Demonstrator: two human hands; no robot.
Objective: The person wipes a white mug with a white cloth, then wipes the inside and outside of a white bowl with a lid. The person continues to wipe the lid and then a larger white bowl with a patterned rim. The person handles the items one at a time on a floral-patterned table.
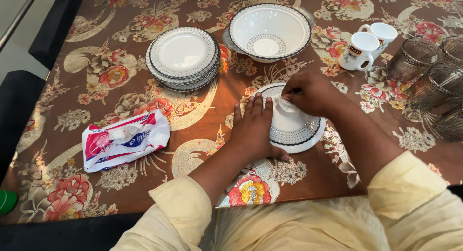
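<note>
A white bowl with a dotted black rim lies upside down on the floral table in front of me. My left hand rests flat on its left side, fingers spread a little. My right hand is above the bowl's far side, its fingers pinched on a small white tissue that presses against the bowl's base.
A stack of white plates and a large white bowl stand at the back. Two white mugs and several glass tumblers are at the right. A red, white and blue tissue packet lies at the left.
</note>
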